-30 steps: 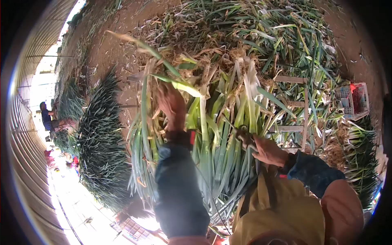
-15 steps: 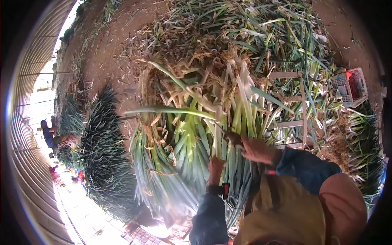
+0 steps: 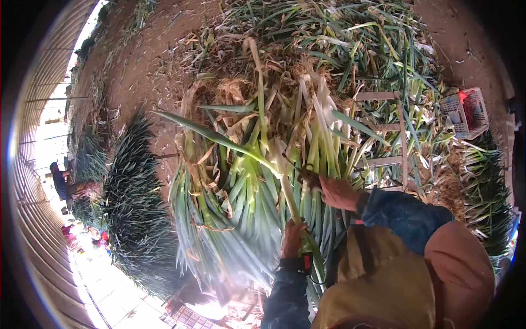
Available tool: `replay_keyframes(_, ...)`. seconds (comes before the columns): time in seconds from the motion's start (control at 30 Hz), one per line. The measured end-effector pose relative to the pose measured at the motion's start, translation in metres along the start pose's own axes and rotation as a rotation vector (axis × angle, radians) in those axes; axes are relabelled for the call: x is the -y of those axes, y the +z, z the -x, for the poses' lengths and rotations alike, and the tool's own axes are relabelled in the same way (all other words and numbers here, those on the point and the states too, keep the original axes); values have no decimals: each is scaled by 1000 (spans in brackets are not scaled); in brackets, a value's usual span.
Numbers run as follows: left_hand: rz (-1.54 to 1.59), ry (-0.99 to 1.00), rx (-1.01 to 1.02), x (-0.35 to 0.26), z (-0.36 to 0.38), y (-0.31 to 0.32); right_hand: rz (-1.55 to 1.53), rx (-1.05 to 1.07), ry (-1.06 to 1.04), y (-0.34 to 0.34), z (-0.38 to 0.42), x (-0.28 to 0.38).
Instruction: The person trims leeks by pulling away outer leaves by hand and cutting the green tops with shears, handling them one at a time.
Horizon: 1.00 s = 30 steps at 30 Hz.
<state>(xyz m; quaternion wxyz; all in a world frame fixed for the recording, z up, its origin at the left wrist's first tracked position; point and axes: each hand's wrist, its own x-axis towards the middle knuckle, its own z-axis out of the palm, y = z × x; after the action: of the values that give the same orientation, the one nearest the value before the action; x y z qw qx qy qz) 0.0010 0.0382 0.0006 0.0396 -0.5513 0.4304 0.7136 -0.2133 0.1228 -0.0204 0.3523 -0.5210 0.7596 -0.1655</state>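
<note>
My left hand is closed around a leek, its pale stalk rising from the fist. From the stalk a long green leaf stretches left, and a pale, bent strip sticks up nearby, over the brown roots. In my closed right hand is a small dark-handled tool with a thin tip. That tip points up-left, close beside the leek's stalk. Beneath both hands lie bundles of leeks, roots away from me and green tops toward me.
Loose leaves and trimmings are heaped beyond the bundles. A wooden frame lies at right, near a white plastic crate. More leeks line the right edge. A dark green stack stands left, with a person behind it.
My left hand has drawn slightly down, and the held leek now tilts more. The upper leaf that slanted left is replaced by a strip pointing upward. My right hand has shifted slightly left.
</note>
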Motion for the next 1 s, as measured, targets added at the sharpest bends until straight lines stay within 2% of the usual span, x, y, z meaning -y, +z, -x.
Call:
replay_keyframes(0.1, -78, 138, 103, 14, -1, -6, 150, -181, -39, 0, 0, 3)
replay_keyframes(0.2, -87, 234, 133, 47, -14, -18, 141, -87, -132, -9, 44, 18)
replay_keyframes(0.3, -31, 150, 150, 30, -8, -14, 65, -69, -134, -5, 62, 22)
replay_keyframes(0.37, 101, -8, 115, -2, -1, 1, 88, -114, -82, 0, 43, 12)
replay_keyframes(0.47, 163, -10, 70, -35, 6, 32, 147, -242, -74, 1, 3, -6)
replay_keyframes(0.57, 128, -42, 141, -18, -16, 33, 203, -324, 34, 3, -29, -33)
replay_keyframes(0.6, 112, -37, 149, -20, -18, 34, 219, -340, 90, 1, -34, -38)
replay_keyframes(0.7, 79, -37, 163, -23, -19, 35, 98, -397, 42, -2, -21, -47)
replay_keyframes(0.73, 70, -45, 169, -21, -22, 34, 77, -287, 27, -10, -9, -41)
replay_keyframes(0.83, 47, 13, 158, -11, -28, 34, 139, -145, 2, -15, 5, -30)
replay_keyframes(0.97, -10, 58, 100, -32, -24, 45, -50, -280, 131, -16, -18, -54)
replay_keyframes(1.0, -86, 107, 80, -36, -33, 49, -117, -253, 167, -33, -16, -47)
